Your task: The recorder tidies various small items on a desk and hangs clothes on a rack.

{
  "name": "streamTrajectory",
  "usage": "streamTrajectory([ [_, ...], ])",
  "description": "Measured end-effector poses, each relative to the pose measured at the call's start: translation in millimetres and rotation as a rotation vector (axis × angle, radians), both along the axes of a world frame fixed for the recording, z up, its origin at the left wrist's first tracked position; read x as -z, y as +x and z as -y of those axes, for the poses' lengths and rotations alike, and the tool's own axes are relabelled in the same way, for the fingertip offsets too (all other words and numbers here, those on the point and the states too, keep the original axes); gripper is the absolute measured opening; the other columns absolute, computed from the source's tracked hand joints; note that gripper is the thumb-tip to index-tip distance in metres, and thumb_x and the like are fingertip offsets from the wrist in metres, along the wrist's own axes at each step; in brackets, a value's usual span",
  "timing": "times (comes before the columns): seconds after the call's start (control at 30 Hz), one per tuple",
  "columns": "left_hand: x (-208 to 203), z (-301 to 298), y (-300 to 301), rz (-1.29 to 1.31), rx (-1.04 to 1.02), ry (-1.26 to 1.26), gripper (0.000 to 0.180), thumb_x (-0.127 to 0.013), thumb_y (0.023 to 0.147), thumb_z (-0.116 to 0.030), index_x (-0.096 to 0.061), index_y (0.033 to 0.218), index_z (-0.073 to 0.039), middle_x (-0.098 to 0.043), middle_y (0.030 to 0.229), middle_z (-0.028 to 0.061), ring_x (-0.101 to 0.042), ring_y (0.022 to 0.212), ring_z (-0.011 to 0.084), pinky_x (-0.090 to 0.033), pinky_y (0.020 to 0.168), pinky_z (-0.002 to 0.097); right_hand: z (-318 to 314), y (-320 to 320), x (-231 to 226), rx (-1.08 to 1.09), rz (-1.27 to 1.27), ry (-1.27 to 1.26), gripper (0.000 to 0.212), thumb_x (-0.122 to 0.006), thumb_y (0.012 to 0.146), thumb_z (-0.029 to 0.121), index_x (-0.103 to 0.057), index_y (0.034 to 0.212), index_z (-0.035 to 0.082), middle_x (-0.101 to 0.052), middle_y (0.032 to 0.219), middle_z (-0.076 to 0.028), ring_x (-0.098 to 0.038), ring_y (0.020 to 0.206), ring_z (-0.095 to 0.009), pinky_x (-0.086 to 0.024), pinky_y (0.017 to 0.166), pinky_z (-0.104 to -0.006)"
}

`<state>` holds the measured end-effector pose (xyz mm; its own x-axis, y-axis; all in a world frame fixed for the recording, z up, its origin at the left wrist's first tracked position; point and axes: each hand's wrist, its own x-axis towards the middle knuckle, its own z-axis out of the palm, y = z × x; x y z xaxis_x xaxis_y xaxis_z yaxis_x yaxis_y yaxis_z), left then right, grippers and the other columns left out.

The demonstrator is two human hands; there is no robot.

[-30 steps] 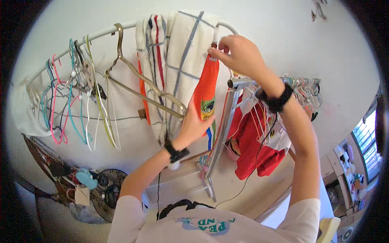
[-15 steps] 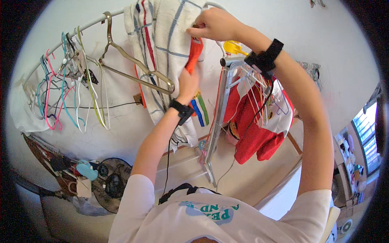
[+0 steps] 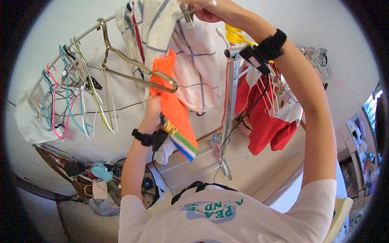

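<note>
My left hand (image 3: 151,113) is closed on a long, sock-like orange cloth (image 3: 175,106), its lower end striped in yellow, green, white and blue. The cloth hangs in front of a checked white towel (image 3: 160,26). Up at the picture's top edge, my right hand (image 3: 208,11) has its fingers curled at a metal clip (image 3: 187,17), partly cut off from view. A bronze-coloured hanger (image 3: 121,50) on the rail reaches across the cloth's upper part, close above my left hand.
A white rail (image 3: 91,29) carries several hangers (image 3: 71,97) at the left. A metal stand (image 3: 227,105) rises at the right beside red and white clothes (image 3: 269,129). Behind it a yellow plastic thing (image 3: 235,35) shows. A light-blue item (image 3: 101,171) lies lower left.
The orange cloth's top has come away from my right hand and dropped leftward with my left hand. My right hand has risen, and the towel now hangs spread wider.
</note>
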<state>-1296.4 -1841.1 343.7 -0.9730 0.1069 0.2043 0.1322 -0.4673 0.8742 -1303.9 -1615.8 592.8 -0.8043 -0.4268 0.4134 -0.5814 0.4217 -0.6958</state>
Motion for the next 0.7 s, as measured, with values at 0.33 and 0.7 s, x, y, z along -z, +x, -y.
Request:
streamTrajectory([
  [0.33, -16, 85, 71, -0.043, 0.054, 0.159, 0.047, -0.047, 0.089, -0.02, -0.041, 0.128, 0.004, -0.049, 0.129, 0.0144, -0.05, 0.115, 0.0266, -0.04, 0.096, 0.0397, 22, -36, 96, -0.522, 0.565, -1.092, 0.048, -0.028, 0.096, 0.035, -0.055, 0.081, -0.001, -0.06, 0.08, -0.017, -0.059, 0.073, -0.023, -0.047, 0.065, -0.0305],
  [0.7, -28, 108, 99, 0.045, 0.062, -0.086, 0.045, -0.049, 0.089, -0.014, -0.04, 0.128, 0.005, -0.05, 0.127, 0.0167, -0.054, 0.11, 0.0298, -0.043, 0.095, 0.0416, 99, -56, 143, 0.011, -0.368, -0.053, 0.041, -0.042, 0.085, 0.024, -0.052, 0.112, -0.006, -0.058, 0.105, -0.028, -0.053, 0.094, -0.046, -0.043, 0.081, -0.0454],
])
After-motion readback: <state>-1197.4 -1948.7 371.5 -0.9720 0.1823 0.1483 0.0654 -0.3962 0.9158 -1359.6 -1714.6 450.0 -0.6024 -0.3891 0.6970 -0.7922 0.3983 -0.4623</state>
